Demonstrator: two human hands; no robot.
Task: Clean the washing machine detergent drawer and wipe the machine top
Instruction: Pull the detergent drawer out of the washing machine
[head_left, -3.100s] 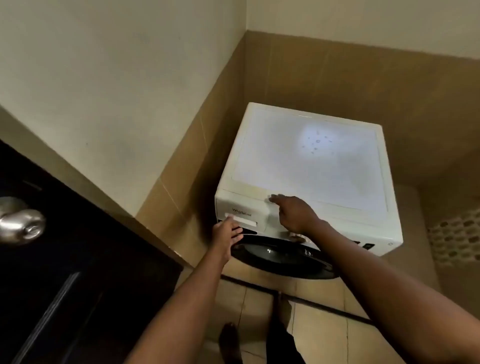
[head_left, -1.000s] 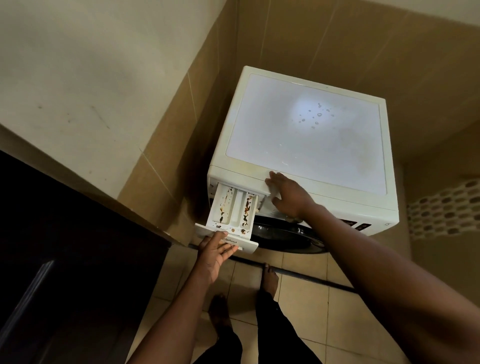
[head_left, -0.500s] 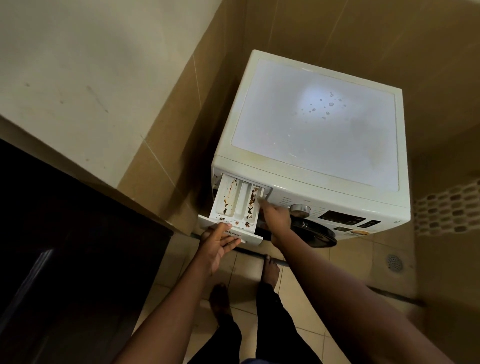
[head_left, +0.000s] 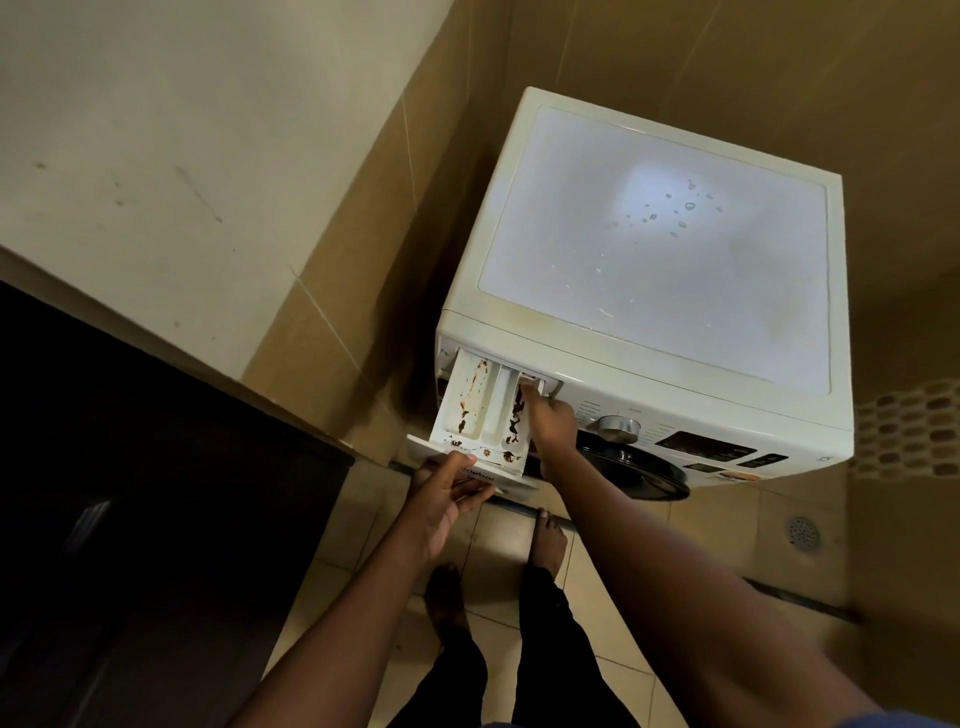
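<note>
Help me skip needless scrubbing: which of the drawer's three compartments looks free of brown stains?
In the drawer, the middle compartment: plain white, while the left compartment and right compartment both carry brown smears.

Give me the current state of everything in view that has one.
detergent drawer, pulled out, brown residue in its compartments
machine top, droplets on it, not yet wiped
left hand, grips the drawer's front panel
right hand, one finger reaches the drawer's rear right corner
drum door, open or shut cannot be told
</note>
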